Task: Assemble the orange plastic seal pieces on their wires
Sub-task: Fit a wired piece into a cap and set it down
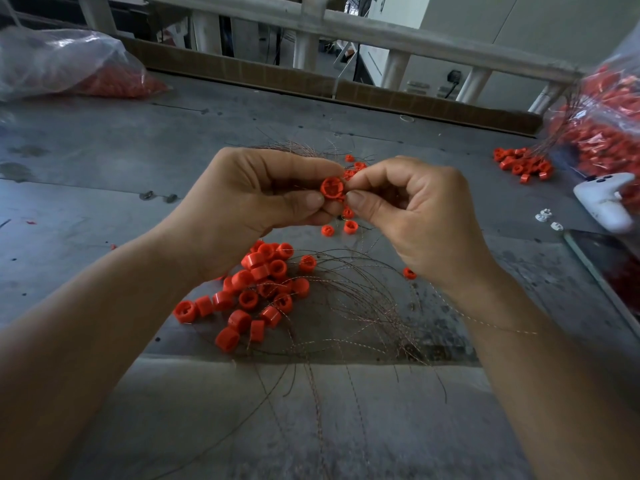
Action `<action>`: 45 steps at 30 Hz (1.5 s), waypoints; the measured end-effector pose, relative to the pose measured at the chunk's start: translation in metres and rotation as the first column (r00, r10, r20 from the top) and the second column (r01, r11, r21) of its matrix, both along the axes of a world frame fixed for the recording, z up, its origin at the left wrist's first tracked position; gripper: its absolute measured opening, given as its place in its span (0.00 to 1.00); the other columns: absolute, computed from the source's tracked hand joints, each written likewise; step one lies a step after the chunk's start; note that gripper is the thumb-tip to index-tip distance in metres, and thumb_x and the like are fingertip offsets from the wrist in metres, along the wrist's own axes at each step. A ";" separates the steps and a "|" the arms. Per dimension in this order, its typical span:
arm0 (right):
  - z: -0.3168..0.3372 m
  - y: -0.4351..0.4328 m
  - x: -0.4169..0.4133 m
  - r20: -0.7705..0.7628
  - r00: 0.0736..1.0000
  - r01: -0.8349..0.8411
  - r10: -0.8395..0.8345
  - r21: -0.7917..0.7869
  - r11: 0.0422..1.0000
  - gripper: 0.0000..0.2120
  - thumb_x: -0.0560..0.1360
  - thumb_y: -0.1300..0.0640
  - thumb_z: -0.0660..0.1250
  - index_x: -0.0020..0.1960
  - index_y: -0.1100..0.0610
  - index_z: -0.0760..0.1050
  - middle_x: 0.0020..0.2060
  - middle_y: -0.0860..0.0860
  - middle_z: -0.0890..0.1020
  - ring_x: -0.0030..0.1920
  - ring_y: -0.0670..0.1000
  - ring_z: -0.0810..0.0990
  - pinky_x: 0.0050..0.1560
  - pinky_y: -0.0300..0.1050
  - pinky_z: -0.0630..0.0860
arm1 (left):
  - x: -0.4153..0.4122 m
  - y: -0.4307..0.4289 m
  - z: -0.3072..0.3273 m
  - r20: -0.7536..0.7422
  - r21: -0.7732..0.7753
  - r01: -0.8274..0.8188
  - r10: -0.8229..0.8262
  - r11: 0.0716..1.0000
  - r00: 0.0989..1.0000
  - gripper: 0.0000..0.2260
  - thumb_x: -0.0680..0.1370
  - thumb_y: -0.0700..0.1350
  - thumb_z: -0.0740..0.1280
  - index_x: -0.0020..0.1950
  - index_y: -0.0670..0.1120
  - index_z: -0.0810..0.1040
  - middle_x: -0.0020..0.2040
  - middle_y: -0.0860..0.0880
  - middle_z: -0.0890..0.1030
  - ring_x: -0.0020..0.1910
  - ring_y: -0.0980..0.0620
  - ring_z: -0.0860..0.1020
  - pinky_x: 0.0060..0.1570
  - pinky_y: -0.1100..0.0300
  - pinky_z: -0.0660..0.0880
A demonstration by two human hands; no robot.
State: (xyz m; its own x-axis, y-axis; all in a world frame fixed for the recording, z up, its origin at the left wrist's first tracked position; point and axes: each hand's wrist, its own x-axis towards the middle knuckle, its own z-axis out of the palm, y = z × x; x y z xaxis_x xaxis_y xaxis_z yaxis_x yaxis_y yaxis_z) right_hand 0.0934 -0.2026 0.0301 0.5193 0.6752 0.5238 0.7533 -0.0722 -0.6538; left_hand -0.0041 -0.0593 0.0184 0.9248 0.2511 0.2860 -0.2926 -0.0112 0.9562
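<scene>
My left hand (256, 199) pinches a round orange seal piece (331, 188) between thumb and fingers, its open face turned toward me. My right hand (412, 209) meets it from the right, thumb and forefinger pinched together at the piece's edge on something too small to make out. A thin twisted wire (485, 322) trails away under my right wrist. Below the hands lies a pile of orange seal pieces (256, 292) on the grey table (104, 150), with a loose bundle of wires (363, 306) spread to its right. A few single pieces (349, 226) lie just under my fingers.
A clear bag of orange parts (69, 67) sits at the far left, another bag (602, 133) at the right with spilled pieces (523, 164) beside it. A white device (606, 202) and a dark tray edge (602, 271) lie at the right. A railing (346, 26) runs behind the table.
</scene>
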 end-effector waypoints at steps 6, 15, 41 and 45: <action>-0.001 0.000 0.000 0.014 1.000 0.006 -0.006 -0.006 1.000 0.06 0.70 0.63 0.70 0.44 0.54 0.78 0.37 0.45 0.80 0.37 0.43 0.79 0.39 0.31 0.75 | 0.000 0.001 0.000 -0.001 0.005 -0.003 0.003 1.000 1.000 0.12 0.63 0.39 0.68 0.46 0.47 0.82 0.39 0.48 0.85 0.41 0.52 0.83 0.40 0.66 0.78; -0.001 -0.001 -0.001 -0.001 0.999 -0.034 0.034 0.013 0.999 0.07 0.70 0.65 0.70 0.43 0.54 0.78 0.36 0.47 0.80 0.34 0.40 0.79 0.35 0.28 0.72 | 0.000 -0.001 -0.001 -0.002 0.050 -0.024 0.024 0.998 1.000 0.12 0.64 0.38 0.66 0.47 0.44 0.80 0.39 0.49 0.85 0.40 0.52 0.83 0.41 0.66 0.78; 0.003 0.000 0.005 -0.626 0.759 -0.187 0.181 0.056 0.981 0.11 0.64 0.64 0.71 0.41 0.58 0.70 0.30 0.50 0.81 0.30 0.47 0.80 0.29 0.37 0.75 | 0.002 0.000 -0.005 0.033 -0.175 0.138 -0.134 0.975 0.990 0.07 0.67 0.36 0.69 0.42 0.44 0.84 0.39 0.46 0.84 0.40 0.52 0.83 0.40 0.65 0.78; -0.001 -0.006 0.033 -0.421 0.899 0.105 -0.122 -0.064 0.992 0.07 0.72 0.64 0.67 0.40 0.54 0.74 0.37 0.51 0.81 0.37 0.46 0.80 0.39 0.36 0.76 | 0.004 0.002 -0.005 0.001 -0.247 0.001 -0.001 0.969 1.000 0.10 0.66 0.34 0.64 0.45 0.40 0.79 0.37 0.46 0.84 0.39 0.53 0.83 0.40 0.66 0.78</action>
